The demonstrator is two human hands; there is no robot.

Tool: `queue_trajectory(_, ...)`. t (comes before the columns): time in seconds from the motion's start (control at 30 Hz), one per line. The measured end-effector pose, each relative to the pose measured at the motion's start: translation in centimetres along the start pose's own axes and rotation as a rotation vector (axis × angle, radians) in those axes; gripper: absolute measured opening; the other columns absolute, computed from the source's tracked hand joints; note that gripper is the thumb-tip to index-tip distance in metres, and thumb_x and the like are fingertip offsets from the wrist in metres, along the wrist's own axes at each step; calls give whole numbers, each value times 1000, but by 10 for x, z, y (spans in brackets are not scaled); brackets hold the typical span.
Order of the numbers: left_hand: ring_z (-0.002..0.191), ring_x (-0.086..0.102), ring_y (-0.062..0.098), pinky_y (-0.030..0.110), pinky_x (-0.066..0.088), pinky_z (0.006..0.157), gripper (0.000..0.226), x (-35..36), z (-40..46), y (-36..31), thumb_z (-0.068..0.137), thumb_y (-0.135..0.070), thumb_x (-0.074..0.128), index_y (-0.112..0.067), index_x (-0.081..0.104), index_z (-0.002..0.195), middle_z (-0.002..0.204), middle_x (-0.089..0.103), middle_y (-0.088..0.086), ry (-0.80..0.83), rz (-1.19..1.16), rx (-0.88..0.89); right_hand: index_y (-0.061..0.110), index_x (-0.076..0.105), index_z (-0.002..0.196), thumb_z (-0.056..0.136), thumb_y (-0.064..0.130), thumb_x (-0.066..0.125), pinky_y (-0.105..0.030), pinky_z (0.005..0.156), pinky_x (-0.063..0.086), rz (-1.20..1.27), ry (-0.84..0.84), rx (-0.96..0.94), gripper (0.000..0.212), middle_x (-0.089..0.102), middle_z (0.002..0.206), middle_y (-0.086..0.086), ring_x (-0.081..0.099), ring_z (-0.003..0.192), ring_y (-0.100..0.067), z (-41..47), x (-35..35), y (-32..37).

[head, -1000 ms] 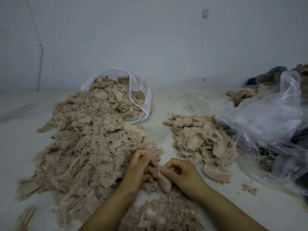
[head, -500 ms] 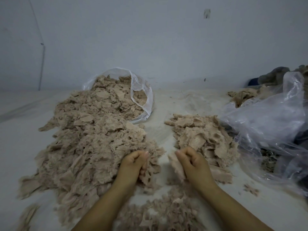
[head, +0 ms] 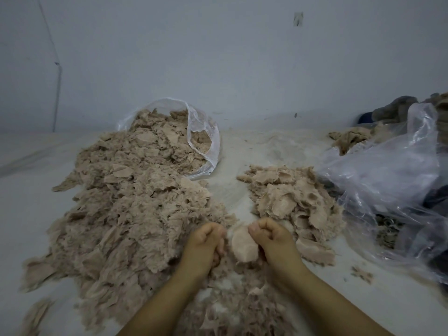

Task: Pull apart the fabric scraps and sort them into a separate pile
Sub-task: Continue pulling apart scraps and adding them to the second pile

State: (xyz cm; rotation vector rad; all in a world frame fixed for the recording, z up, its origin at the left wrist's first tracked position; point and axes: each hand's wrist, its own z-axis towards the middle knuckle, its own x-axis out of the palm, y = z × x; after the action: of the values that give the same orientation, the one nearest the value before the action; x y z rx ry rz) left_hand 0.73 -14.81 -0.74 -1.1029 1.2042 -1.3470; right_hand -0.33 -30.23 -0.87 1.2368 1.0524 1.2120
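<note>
Right hand (head: 271,238) pinches a freed scrap (head: 244,247), left hand (head: 206,243) grips the big pile (head: 135,214); next, likely, drop it onto the sorted pile (head: 291,202).

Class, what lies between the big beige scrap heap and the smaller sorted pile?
In the head view, bare white tabletop separates the big heap from the smaller pile.

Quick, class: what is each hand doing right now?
Left hand: fingers curled; whether it grips scraps cannot be told.
Right hand: curled, pinching a pale fabric scrap.
</note>
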Motion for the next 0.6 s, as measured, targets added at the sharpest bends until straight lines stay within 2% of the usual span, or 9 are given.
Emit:
queue_trajectory(0.07, 36, 33, 4, 15, 27, 36, 26, -8, 4, -4, 99, -11, 42, -3, 57, 79, 47, 51, -5, -54, -1, 12, 2, 58, 81, 94, 11, 56, -22, 36, 39, 105, -28, 63, 15, 55, 56, -9, 46, 39, -14, 3, -5, 3)
queue_trajectory(0.17, 39, 41, 0, 12, 33, 39, 23, -17, 6, -5, 98, -5, 41, -11, 62, 91, 69, 65, -1, 28, 147, 6, 0, 60, 86, 92, 8, 57, -18, 37, 42, 204, -66, 107, 11, 58, 62, -11, 49, 40, -10, 6, -9, 6)
queue_trajectory(0.23, 59, 55, -5, 9, 42, 52, 31, -19, 6, -4, 95, -1, 41, -24, 62, 100, 89, 66, -6, 91, 432, 42, 0, 60, 87, 93, 8, 57, -16, 38, 42, 263, -104, 92, 10, 58, 66, -10, 50, 42, -7, 9, -12, 9)
queue_trajectory(0.3, 76, 57, -7, 7, 44, 64, 41, -25, 6, 1, 91, -3, 42, -31, 60, 115, 102, 62, -14, 210, 695, 101, 0, 61, 91, 93, 9, 56, -15, 39, 43, 257, -138, 65, 11, 59, 70, -10, 50, 45, -7, 13, -17, 11)
queue_trajectory(0.4, 88, 61, 1, 15, 50, 80, 48, -33, 6, 5, 86, -13, 47, -35, 53, 128, 119, 57, -15, 389, 881, 135, -3, 62, 98, 93, 10, 57, -16, 40, 42, 211, -145, 79, 15, 58, 71, -12, 48, 46, -9, 16, -23, 10)
queue_trajectory(0.43, 89, 61, 5, 17, 50, 82, 44, -33, 6, 7, 88, -16, 50, -33, 55, 128, 119, 58, -13, 388, 893, 154, -4, 61, 101, 93, 9, 57, -15, 41, 44, 238, -146, 77, 16, 58, 73, -12, 49, 48, -9, 18, -23, 11)
queue_trajectory(0.5, 88, 58, -6, 6, 44, 79, 31, -29, 6, 8, 93, -17, 54, -28, 62, 120, 109, 61, -13, 315, 847, 220, -5, 58, 106, 94, 5, 54, -16, 52, 53, 436, -191, 55, 16, 62, 82, -11, 59, 61, -13, 21, -25, 14)
queue_trajectory(0.53, 82, 54, -14, 0, 40, 74, 24, -26, 6, 8, 94, -16, 55, -26, 66, 112, 100, 61, -15, 264, 785, 234, -3, 56, 105, 95, 5, 52, -18, 61, 57, 566, -222, 40, 14, 65, 88, -12, 65, 70, -15, 22, -26, 16)
queue_trajectory(0.6, 62, 52, -9, 6, 42, 62, 17, -20, 6, 9, 94, -13, 55, -25, 66, 90, 76, 58, -11, 181, 605, 179, 0, 55, 103, 95, 8, 52, -24, 71, 59, 633, -217, 35, 12, 68, 98, -15, 70, 85, -19, 21, -25, 16)
